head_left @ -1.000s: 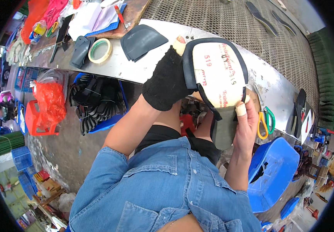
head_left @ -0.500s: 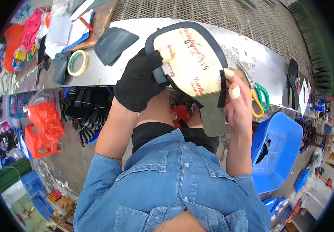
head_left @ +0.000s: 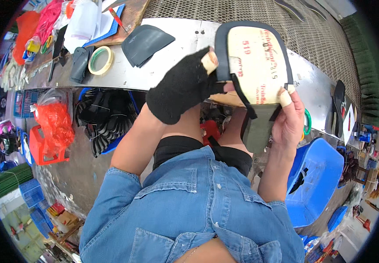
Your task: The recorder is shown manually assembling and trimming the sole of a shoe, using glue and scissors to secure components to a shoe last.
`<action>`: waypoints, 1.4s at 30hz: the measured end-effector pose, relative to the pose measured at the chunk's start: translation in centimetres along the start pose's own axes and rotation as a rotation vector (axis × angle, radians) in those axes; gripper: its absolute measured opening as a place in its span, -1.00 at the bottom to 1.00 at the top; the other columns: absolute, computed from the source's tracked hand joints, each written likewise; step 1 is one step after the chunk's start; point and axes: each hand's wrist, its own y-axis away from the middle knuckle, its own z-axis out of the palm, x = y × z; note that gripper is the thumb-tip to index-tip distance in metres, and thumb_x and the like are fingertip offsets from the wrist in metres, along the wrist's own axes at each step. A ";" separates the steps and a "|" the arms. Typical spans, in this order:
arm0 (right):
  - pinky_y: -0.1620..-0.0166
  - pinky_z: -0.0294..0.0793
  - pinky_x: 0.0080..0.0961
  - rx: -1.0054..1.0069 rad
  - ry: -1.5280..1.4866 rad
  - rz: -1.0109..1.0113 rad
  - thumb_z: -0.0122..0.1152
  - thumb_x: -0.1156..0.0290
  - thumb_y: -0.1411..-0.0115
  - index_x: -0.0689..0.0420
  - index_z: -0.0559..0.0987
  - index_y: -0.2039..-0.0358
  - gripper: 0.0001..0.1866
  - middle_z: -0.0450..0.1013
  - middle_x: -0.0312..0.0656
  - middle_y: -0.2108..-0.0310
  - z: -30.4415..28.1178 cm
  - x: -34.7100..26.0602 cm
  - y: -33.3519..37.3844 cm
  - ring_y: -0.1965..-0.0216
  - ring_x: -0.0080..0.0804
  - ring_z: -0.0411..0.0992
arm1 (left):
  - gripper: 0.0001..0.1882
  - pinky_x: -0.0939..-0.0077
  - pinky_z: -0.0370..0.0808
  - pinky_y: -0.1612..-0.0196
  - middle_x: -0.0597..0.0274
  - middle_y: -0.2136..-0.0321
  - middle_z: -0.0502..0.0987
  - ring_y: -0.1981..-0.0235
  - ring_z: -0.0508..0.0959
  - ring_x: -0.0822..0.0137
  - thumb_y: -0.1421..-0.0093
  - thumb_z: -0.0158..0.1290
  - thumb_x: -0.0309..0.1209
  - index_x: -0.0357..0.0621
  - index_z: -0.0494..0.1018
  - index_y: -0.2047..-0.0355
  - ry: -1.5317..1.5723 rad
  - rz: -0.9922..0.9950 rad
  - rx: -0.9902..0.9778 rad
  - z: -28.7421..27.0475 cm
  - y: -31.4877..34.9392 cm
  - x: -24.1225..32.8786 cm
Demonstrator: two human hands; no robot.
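The right hand (head_left: 289, 120) pinches the cream-and-black piece (head_left: 257, 63) low on the right, by the shiny table (head_left: 187, 37). The gloved left hand (head_left: 178, 90) is at its left edge — I can't tell if those fingers grip.

Red lettering (head_left: 259, 93) and red numerals (head_left: 246, 48), with black characters (head_left: 273, 72) alongside, running across the cream dark-edged board (head_left: 251, 72).

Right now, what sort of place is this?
Probably a manufacturing workshop, perhaps footwear: a black-edged cream board piece, a grey mesh worktop, bundled black pieces in a blue plastic bin.
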 end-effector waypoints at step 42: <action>-0.01 0.31 -0.28 0.518 1.843 -0.613 0.35 0.34 0.08 0.19 0.50 0.15 -0.55 0.44 -0.02 0.14 -25.3 -14.8 -11.7 0.05 -0.07 0.34 | -0.74 0.18 0.34 0.01 0.14 0.20 0.50 0.10 0.40 -0.03 0.08 0.06 -0.51 -0.11 0.48 0.31 -1.729 0.718 0.536 -8.5 -5.5 -1.4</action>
